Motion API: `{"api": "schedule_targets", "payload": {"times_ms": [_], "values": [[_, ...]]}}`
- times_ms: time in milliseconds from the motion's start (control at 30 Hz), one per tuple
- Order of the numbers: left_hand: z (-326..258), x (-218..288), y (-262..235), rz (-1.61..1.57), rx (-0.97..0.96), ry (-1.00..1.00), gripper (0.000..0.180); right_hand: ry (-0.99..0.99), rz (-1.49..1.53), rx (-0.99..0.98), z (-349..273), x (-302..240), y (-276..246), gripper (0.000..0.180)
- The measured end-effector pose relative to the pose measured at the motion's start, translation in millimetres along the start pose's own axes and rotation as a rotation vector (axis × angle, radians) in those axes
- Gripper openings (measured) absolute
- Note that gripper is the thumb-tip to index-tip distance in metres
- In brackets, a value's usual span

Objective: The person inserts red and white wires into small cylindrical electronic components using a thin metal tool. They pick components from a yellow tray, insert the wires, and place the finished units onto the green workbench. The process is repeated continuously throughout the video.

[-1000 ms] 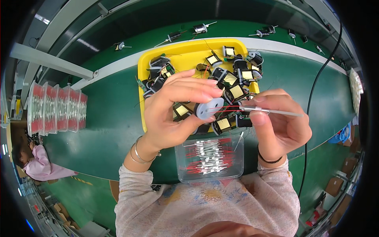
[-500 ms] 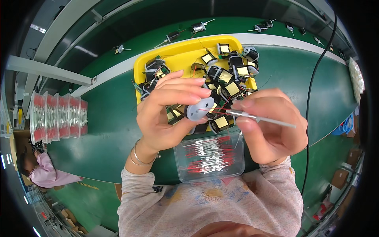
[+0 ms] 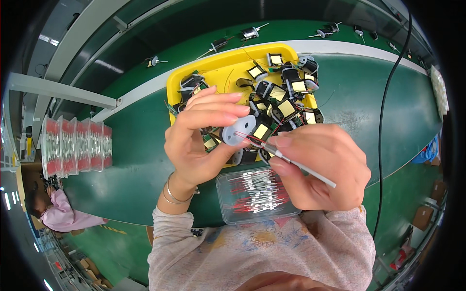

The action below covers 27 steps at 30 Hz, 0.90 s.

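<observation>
- Disc [image 3: 239, 127], pale grey and pierced with round holes, sits near the middle of the frame, its holed face turned toward the lower right.
- Slim rod [image 3: 310, 172], metal at one end and greyish white at the other, lies to the lower right of the disc; its long axis slants from upper left to lower right, metal end toward the disc but apart from it.
- Thin red wires [image 3: 251, 137] bridge that gap between the metal end and the disc's face; whether they pass into a hole is too small to tell.
- Left hand [image 3: 194, 140], left of centre, is the nearer to the disc and grips its edge, thumb below and fingers above, loosely curved.
- Right hand [image 3: 330, 162], right of centre, pinches the rod between thumb and forefinger, the other fingers curled in.
- Yellow tray [image 3: 225, 65] lies beyond the hands, upper middle, with black parts [image 3: 287, 108] crowding its right side.
- Clear box [image 3: 259, 220] with red-and-white pieces [image 3: 257, 191] stands lower middle, partly hidden by the right hand.
</observation>
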State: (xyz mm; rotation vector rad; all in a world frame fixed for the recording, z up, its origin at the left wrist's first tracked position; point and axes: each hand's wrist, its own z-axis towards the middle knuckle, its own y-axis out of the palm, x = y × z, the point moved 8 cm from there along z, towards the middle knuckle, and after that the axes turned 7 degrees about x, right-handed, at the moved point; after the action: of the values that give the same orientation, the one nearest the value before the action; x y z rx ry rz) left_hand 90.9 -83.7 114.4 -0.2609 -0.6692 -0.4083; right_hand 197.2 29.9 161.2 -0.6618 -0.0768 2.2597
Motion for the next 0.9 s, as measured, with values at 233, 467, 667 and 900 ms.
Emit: {"api": "schedule_targets", "payload": {"times_ms": [233, 467, 667, 900], "values": [[0.7, 1.6, -0.1, 0.013, -0.005, 0.009, 0.038, -0.059, -0.034, -0.010, -0.7, -3.2, -1.5, 0.032], [-0.5, 1.3, -0.6, 0.014, 0.014, -0.001, 0.038, -0.074, -0.027, 0.015, -3.9, -5.3, -0.7, 0.033], [-0.7, 2.5, -0.6, 0.019, 0.013, 0.004, 0.038, -0.086, -0.042, 0.001, -2.4, -7.0, -1.5, 0.034], [-1.6, 2.9, -0.9, 0.005, 0.011, 0.002, 0.038, -0.109, -0.046, 0.006, -3.5, -8.8, -2.2, 0.034]]}}
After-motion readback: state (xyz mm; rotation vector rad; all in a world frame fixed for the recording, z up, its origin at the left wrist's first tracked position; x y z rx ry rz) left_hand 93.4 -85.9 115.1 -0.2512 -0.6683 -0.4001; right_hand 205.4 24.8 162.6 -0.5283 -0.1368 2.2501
